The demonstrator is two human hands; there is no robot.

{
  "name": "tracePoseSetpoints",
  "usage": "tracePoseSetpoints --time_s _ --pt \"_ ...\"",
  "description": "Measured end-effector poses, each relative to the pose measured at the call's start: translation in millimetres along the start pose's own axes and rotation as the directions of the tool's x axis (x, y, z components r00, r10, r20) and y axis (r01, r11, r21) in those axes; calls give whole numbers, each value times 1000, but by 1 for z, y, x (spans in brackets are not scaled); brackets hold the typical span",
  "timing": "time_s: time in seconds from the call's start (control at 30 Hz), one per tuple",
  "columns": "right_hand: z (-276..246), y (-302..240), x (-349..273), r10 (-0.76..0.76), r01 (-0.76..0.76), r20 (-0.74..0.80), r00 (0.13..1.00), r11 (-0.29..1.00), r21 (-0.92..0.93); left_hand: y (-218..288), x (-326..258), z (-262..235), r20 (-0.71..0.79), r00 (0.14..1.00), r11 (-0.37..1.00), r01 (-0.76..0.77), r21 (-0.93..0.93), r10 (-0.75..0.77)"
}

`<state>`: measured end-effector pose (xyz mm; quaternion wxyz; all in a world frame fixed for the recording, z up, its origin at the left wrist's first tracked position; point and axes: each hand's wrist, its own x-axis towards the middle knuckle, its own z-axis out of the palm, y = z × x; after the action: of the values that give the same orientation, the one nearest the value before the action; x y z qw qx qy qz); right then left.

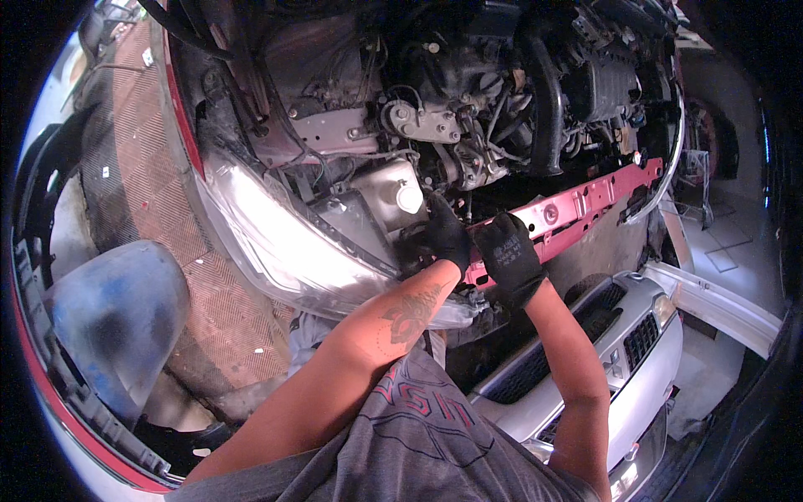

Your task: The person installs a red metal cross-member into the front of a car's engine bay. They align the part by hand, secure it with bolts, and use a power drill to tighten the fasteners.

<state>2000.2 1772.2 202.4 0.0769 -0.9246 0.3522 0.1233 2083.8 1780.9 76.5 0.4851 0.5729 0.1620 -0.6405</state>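
Note:
I lean over the open engine bay of a red car. My left hand, in a black glove, reaches down behind the clear headlight, just below a white round cap; its fingers curl around something I cannot make out. My right hand, also in a black glove, rests its closed fingers on the red front crossmember, close beside the left hand. What it grips, if anything, is hidden.
The engine with black hoses fills the top. A detached silver bumper with a black grille lies below at right. A blue-grey fender panel stands at left on a brown patterned floor.

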Motion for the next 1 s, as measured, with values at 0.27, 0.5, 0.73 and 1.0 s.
tracePoseSetpoints --time_s 0.27,0.5,0.73,1.0 --pt "-1 -2 8 29 -34 -43 999 994 -108 -2 0 2 3 1000 1000 10 3 -10" --pt "-18 -9 15 101 -88 83 991 986 -142 -3 2 1 -7 1000 1000 3 3 -3" --pt "-5 1 5 -6 8 -30 1000 999 53 -3 1 2 3 1000 1000 8 6 -8" --pt "-16 -1 12 -69 69 -21 997 998 1 -3 1 2 -1 1000 1000 7 4 -7"
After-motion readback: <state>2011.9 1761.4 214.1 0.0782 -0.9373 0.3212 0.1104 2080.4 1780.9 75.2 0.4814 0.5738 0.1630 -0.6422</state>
